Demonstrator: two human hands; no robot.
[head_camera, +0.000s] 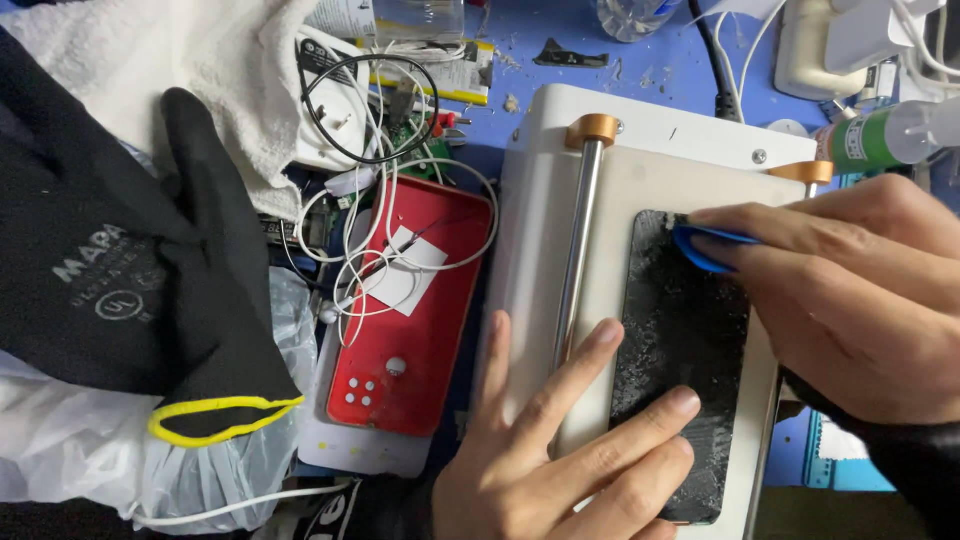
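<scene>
My left hand (560, 450) lies flat, unclenched, pinning the black panel (680, 350) on the white machine (640, 140). Right hand (850, 290) pinches a blue pick (705, 248) at the panel's top corner; residue covers most of the panel.

A black phone screen (680, 360), dusted with pale residue, lies flat and lengthwise on a white heating plate (640, 180), a blue plastic pick (705, 245) touching its top edge.
</scene>
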